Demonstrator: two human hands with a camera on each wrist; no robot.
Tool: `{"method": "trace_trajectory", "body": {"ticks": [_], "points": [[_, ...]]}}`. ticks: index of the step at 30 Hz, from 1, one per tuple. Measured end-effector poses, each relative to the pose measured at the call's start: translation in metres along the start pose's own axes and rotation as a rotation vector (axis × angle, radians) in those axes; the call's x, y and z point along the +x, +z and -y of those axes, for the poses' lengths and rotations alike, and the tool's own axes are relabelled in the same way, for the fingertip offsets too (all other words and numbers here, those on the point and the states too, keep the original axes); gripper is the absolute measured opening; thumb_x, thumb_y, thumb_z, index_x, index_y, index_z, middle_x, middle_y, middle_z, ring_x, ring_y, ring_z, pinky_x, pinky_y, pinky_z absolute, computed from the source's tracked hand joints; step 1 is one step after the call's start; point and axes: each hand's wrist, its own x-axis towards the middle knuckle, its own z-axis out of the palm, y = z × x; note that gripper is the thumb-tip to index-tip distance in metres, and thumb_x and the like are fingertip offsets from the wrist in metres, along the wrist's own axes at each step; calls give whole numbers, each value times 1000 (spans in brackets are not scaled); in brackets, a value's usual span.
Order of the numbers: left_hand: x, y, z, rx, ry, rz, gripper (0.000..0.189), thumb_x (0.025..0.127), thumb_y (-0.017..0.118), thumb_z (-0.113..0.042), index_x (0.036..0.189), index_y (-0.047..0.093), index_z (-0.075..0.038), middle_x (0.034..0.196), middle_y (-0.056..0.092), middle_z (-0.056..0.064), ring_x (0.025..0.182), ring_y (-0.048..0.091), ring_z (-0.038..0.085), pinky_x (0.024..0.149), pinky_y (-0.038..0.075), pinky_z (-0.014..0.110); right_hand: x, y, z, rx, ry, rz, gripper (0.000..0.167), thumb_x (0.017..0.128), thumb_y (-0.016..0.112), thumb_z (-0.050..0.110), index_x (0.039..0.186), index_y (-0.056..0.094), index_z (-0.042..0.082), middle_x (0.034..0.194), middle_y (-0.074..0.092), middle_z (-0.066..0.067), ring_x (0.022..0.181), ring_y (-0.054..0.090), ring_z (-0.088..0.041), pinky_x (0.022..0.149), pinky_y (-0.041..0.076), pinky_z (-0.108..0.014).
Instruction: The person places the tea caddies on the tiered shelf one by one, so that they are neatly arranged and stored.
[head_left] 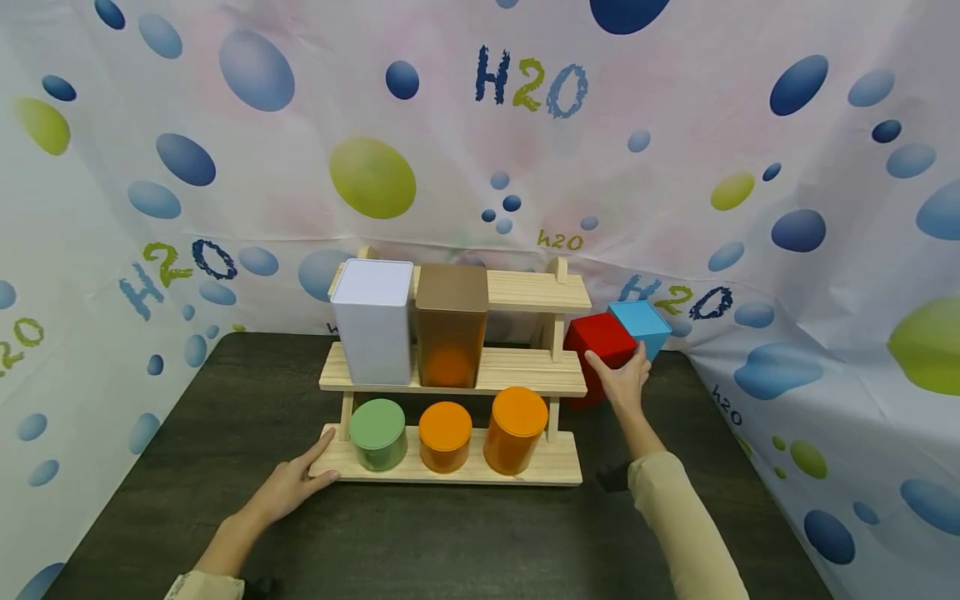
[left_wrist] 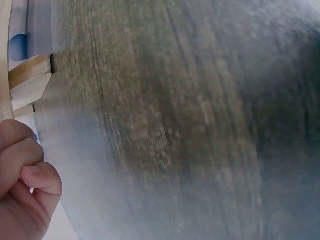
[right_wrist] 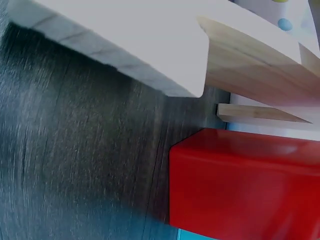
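Observation:
A three-tier wooden display rack stands on the dark table. My left hand holds the left end of its lowest shelf, thumb at the front edge; in the left wrist view the fingers look curled. To the rack's right, my right hand grips a tall red box, also seen in the right wrist view beside the wood. A light blue box stands just behind the red one, close against it. The right hand's fingers are out of the right wrist view.
On the middle shelf stand a white box and a brown box. The lowest shelf bears a green round canister, a short orange canister and a taller orange canister. A patterned curtain hangs behind.

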Motion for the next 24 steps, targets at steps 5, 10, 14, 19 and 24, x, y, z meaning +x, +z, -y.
{"method": "trace_trajectory", "body": {"ticks": [5,10,14,19,24], "points": [[0,1,0,10,5,-1,76,87,60,-38,145,23,-6,51,32,-5,46,25,8,54,31,28,-2,-5,-5,69,-2,12,101,78,68,42,147,3,7,142,15,-22,129,20,-38,102,22,-56],[-1,1,0,12,8,-7,76,86,60,-38,145,24,-5,51,33,-5,46,27,9,55,32,29,-4,-16,-13,109,-21,57,97,81,65,37,147,0,8,142,16,-21,129,21,-37,102,21,-56],[-1,1,0,14,8,-6,76,86,60,-38,145,23,-5,51,33,-5,45,26,8,53,31,28,-6,-24,-19,126,-50,102,94,85,62,35,147,-4,10,143,11,-20,131,18,-37,103,18,-56],[-1,0,0,11,1,-5,77,86,60,-38,145,23,-5,51,33,-5,46,27,9,54,31,29,-7,-29,-21,124,-73,164,93,87,57,35,147,-11,11,145,5,-20,133,12,-37,104,14,-56],[-1,0,-1,13,2,-2,76,86,60,-38,145,23,-4,51,34,-5,47,28,9,55,32,29,-7,-26,-23,90,-88,153,99,85,61,33,145,-14,11,145,6,-21,133,12,-38,103,13,-58]]}}
